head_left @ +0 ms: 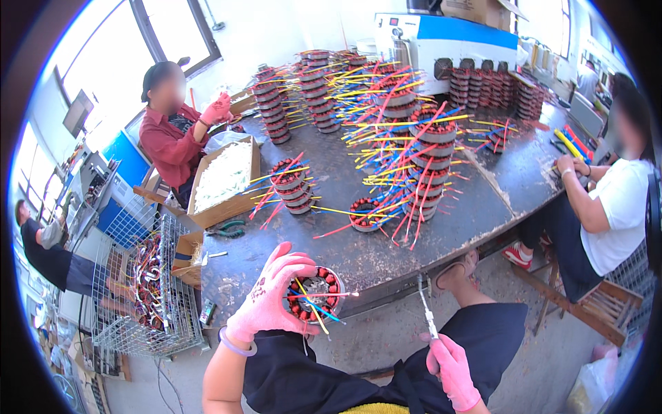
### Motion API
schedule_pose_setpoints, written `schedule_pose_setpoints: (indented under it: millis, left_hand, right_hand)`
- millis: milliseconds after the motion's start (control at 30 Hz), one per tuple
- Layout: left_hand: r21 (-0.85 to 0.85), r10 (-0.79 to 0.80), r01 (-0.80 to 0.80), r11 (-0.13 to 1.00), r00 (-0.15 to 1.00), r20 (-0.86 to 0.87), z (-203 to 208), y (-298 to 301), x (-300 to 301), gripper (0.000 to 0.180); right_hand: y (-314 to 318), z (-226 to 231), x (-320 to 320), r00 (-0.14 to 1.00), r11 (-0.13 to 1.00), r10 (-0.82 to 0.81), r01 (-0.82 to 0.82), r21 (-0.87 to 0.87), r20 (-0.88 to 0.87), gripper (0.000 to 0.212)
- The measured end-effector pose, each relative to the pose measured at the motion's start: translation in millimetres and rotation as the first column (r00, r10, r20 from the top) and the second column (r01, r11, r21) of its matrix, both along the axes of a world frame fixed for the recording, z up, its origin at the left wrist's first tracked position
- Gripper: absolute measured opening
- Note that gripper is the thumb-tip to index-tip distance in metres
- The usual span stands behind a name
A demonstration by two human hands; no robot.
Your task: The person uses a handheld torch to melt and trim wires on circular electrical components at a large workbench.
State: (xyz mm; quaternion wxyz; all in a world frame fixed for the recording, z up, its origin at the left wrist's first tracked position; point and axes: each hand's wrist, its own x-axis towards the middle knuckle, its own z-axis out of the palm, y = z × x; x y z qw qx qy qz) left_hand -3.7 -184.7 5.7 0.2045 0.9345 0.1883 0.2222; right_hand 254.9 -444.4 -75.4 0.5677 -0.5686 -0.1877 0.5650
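A: Start at the left. What's there?

B: A wire basket (186, 324) of tangled leads, then a co-worker in a red shirt (169, 138) at the far side. Next comes a carton (234, 207) of white pieces, with green-handled pliers (231, 230) just beside it on the table (303, 238).

A: And the left hand?

B: The left hand (272, 293), in a pink glove, has its fingers curled around the left side of a wound ring (338, 281), the thumb below. The ring is at the table's near edge, over the lap, its red, blue and yellow leads (318, 302) pointing right. I can't tell whether it touches the edge.

A: Further right?

B: Beyond the ring, a single ring (365, 215) lies on the table, beside a tall stack (431, 183) bristling with wires. Nearer, the right hand (453, 372) pinches the near end of a slim tool (429, 317), fingers pressed together; its tip points away, well apart from the ring. Farther right sits a co-worker in a white shirt (596, 200).

A: Which step is this?

B: Handling the leads, I'd judge, with the tool ready but not applied. Bringing it over would call for a steady ring and the leads kept apart.
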Motion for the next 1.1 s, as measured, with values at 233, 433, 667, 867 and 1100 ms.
schedule_pose_setpoints:
  millis: [233,433,667,867,1100]
  left_hand:
    - [0.119,0.189,-0.197,0.973,0.979,0.074,26.6,51.5,-16.8,0.086]
    - [-0.216,0.486,-0.459,0.862,0.869,0.093,28.7,157.5,-3.7,0.094]
    - [-0.249,0.534,-0.494,0.833,0.837,0.124,-0.1,239.1,20.4,0.094]
    - [-0.107,0.568,-0.561,0.821,0.822,0.049,-8.1,250.1,40.4,0.091]
    - [-0.092,0.573,-0.568,0.818,0.819,0.040,-15.7,248.6,40.8,0.088]
  right_hand:
    - [-4.3,0.4,12.9,0.992,1.000,-0.020,0.018,0.018,0.125,0.038]
    - [4.5,-1.8,14.8,0.967,0.991,-0.125,0.113,0.065,0.223,0.037]
    - [10.5,-4.7,23.1,0.960,0.986,-0.169,0.166,0.031,0.222,0.037]
    - [11.5,-11.4,31.8,0.957,0.986,-0.163,0.152,0.063,0.239,0.037]
    - [12.5,-12.6,31.3,0.962,0.987,-0.159,0.146,0.071,0.223,0.037]
